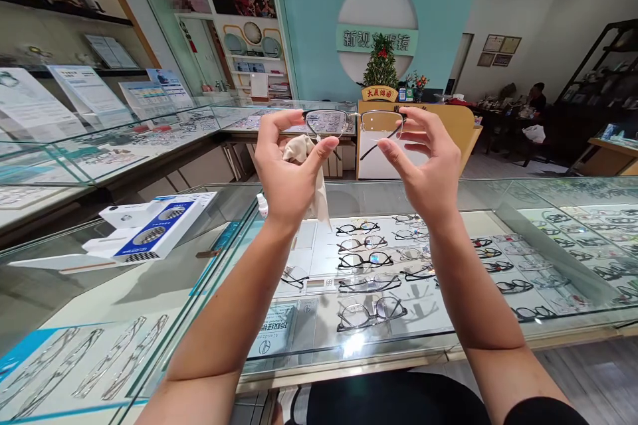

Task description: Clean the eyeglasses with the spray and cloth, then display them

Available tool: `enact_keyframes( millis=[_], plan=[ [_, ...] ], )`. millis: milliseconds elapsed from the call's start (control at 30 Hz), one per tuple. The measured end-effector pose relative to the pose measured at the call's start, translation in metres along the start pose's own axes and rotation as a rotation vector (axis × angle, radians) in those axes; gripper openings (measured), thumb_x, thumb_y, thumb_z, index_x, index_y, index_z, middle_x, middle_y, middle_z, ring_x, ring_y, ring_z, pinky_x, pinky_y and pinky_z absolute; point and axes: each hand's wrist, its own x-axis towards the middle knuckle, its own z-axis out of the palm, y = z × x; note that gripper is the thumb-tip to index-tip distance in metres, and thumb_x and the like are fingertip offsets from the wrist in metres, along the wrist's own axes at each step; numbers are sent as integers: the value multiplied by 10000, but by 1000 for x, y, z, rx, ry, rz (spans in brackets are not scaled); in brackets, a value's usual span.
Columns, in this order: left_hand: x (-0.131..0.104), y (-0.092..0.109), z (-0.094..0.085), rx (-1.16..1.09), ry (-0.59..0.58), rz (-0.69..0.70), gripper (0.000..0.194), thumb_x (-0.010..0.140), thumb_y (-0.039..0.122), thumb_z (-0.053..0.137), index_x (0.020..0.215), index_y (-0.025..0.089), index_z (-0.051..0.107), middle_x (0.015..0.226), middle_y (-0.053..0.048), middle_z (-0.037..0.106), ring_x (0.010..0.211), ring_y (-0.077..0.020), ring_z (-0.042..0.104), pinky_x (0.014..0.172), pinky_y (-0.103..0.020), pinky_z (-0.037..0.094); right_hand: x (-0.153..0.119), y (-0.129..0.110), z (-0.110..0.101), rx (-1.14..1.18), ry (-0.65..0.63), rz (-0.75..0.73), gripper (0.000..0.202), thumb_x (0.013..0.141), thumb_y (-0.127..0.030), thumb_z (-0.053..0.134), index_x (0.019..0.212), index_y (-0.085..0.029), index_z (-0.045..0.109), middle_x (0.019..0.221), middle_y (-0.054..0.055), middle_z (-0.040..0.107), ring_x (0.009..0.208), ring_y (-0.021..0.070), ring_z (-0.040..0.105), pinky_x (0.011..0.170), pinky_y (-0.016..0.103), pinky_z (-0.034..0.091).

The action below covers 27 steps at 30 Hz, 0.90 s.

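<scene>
While left hand (285, 176) and right hand (434, 169) grip glasses (337, 121) | left also clutches cloth (298, 149)

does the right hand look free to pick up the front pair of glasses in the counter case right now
Probably not: the glass top seems to cover the front glasses, and the right hand is busy holding up another pair.
</scene>
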Motion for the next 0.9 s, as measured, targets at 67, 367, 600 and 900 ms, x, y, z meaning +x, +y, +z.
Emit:
enact_keyframes(
  millis=[67, 367, 600, 900],
  plan=[
    [1, -1, 1, -35, -6, 25, 722, 805, 806, 884, 1258, 291, 659, 1289, -88, 688, 1294, -313, 697, 1092, -464, 593, 0, 0, 0, -6, 19, -8, 562, 1055, -629, 669, 1568, -405, 615, 1479, 91, 731, 1341, 347, 721, 1077, 585, 655],
    [0, -1, 3, 9, 24, 4, 813, 736, 851, 901, 1294, 323, 634, 1358, -105, 673, 1386, -355, 660, 1058, -483, 619, -1, 1, 2, -62, 49, -59, 584, 1052, -623, 676, 1596, -427, 594, 1533, 80, 704, 1365, 374, 708, 1080, 615, 650],
    [-4, -4, 6, 35, 60, 31, 819, 767, 839, 888, 1353, 340, 609, 1442, -124, 650, 1425, -374, 652, 1044, -493, 620, -3, -1, 8, -110, 72, -103, 621, 1047, -701, 624, 1607, -437, 582, 1546, 107, 695, 1406, 408, 675, 1076, 660, 636],
    [-7, -5, 9, 0, 79, 47, 822, 794, 763, 918, 1443, 398, 569, 1513, -124, 631, 1508, -391, 616, 1133, -546, 598, -6, 2, 17, -66, 42, -71, 651, 1048, -684, 611, 1642, -423, 550, 1615, 108, 645, 1490, 430, 614, 1149, 699, 582]
  ],
)
